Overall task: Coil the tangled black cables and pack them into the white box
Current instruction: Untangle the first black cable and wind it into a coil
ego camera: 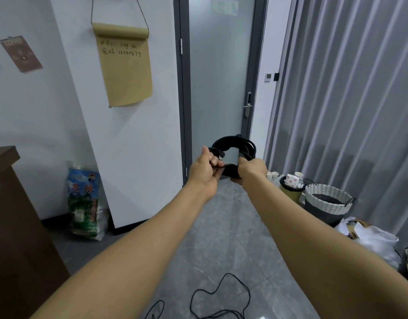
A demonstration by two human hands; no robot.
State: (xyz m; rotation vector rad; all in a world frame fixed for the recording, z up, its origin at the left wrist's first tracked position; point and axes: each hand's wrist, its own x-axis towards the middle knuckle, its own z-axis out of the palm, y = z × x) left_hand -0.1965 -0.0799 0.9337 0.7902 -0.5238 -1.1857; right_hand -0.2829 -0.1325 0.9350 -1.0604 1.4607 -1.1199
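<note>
A coiled black cable (230, 143) forms a ring held up in front of me at arm's length, before the glass door. My left hand (206, 170) grips the coil's left side, fingers closed around a plug end. My right hand (250, 169) is closed on the lower right of the same coil. Another black cable (221, 293) lies loose in loops on the grey floor below my arms. The white box is not in view.
A frosted glass door (221, 88) stands ahead. A printed bag (85, 201) leans on the left wall beside a brown cabinet (11, 226). A woven bin (327, 201), cups and bags sit at the right by grey curtains (348, 88).
</note>
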